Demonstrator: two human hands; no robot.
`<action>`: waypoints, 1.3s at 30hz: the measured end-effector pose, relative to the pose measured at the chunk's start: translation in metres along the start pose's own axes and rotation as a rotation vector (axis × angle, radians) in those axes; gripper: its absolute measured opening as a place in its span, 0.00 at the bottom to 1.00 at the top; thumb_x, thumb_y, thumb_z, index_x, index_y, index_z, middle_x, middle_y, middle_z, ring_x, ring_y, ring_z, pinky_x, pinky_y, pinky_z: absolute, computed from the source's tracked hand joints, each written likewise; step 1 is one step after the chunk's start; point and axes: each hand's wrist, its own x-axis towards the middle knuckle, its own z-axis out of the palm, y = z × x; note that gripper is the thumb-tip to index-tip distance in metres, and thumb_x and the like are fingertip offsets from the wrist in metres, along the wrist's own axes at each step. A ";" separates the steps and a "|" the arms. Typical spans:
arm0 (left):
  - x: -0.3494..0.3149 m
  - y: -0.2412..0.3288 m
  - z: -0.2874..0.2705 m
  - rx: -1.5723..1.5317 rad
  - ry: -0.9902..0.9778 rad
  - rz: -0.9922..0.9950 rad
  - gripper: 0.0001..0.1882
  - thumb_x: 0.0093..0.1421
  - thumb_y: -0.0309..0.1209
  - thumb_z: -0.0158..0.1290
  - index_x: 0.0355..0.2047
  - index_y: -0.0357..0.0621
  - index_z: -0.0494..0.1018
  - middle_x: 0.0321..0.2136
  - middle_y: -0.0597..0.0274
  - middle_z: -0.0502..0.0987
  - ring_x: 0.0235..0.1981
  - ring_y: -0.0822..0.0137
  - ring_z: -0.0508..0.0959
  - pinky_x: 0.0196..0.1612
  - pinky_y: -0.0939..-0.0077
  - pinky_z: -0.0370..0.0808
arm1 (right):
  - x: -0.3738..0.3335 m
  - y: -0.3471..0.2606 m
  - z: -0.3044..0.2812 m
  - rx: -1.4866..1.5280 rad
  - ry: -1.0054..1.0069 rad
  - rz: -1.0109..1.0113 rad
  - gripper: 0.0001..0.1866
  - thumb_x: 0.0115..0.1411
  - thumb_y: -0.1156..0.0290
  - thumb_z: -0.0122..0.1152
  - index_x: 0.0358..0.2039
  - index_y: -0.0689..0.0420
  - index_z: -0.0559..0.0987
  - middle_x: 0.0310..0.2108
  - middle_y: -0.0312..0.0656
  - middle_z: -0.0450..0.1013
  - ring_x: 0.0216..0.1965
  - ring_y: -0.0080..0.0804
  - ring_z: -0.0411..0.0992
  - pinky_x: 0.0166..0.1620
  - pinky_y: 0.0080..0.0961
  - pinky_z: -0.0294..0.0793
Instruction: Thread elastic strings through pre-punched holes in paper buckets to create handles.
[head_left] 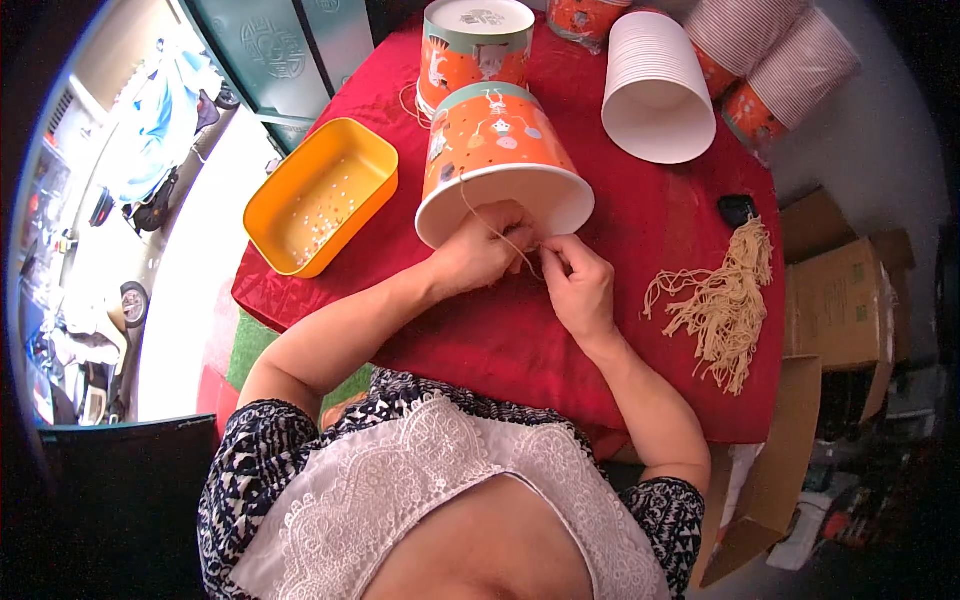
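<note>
An orange printed paper bucket [490,130] lies tipped on the table, its white open mouth facing me. A thin beige cord [478,214] comes out near a small hole in its side by the rim and runs down to my hands. My left hand [485,245] is at the mouth's lower edge, fingers bent and closed on the cord, its fingertips partly hidden. Close beside it, my right hand [580,285] pinches the cord between thumb and forefinger. The two hands nearly touch, just below the rim.
A yellow tub [350,225] with small white bits stands at left. Behind is an upturned bucket [480,50] with cord beside it. White nested buckets [660,100] and wrapped stacks [790,80] lie at back right. A bundle of beige cords [725,310] rests at right, near cardboard boxes [840,300].
</note>
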 end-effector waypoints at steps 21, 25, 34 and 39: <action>0.003 -0.010 0.003 0.429 0.101 0.389 0.03 0.49 0.22 0.53 0.26 0.35 0.73 0.29 0.47 0.74 0.33 0.49 0.77 0.35 0.61 0.74 | -0.001 -0.003 0.002 -0.064 -0.018 0.043 0.04 0.56 0.76 0.60 0.31 0.58 0.74 0.22 0.49 0.75 0.25 0.48 0.76 0.26 0.38 0.73; 0.001 -0.004 0.002 0.373 0.094 0.364 0.03 0.49 0.21 0.54 0.25 0.35 0.72 0.29 0.47 0.74 0.32 0.50 0.77 0.35 0.62 0.73 | -0.001 -0.001 0.003 -0.074 -0.010 0.029 0.04 0.55 0.76 0.60 0.31 0.59 0.74 0.22 0.49 0.74 0.25 0.48 0.76 0.27 0.38 0.73; 0.003 -0.011 0.007 0.461 0.138 0.435 0.04 0.49 0.24 0.53 0.26 0.36 0.74 0.30 0.47 0.75 0.34 0.47 0.76 0.37 0.58 0.74 | -0.002 0.000 0.003 -0.061 -0.008 0.027 0.04 0.55 0.76 0.60 0.31 0.59 0.74 0.24 0.50 0.75 0.26 0.50 0.76 0.28 0.40 0.73; 0.002 -0.011 0.004 0.473 0.071 0.418 0.06 0.50 0.24 0.53 0.30 0.37 0.72 0.31 0.47 0.72 0.35 0.47 0.75 0.39 0.59 0.73 | -0.002 0.000 0.003 -0.101 -0.004 0.032 0.06 0.55 0.76 0.60 0.33 0.58 0.74 0.24 0.51 0.75 0.25 0.51 0.76 0.28 0.42 0.74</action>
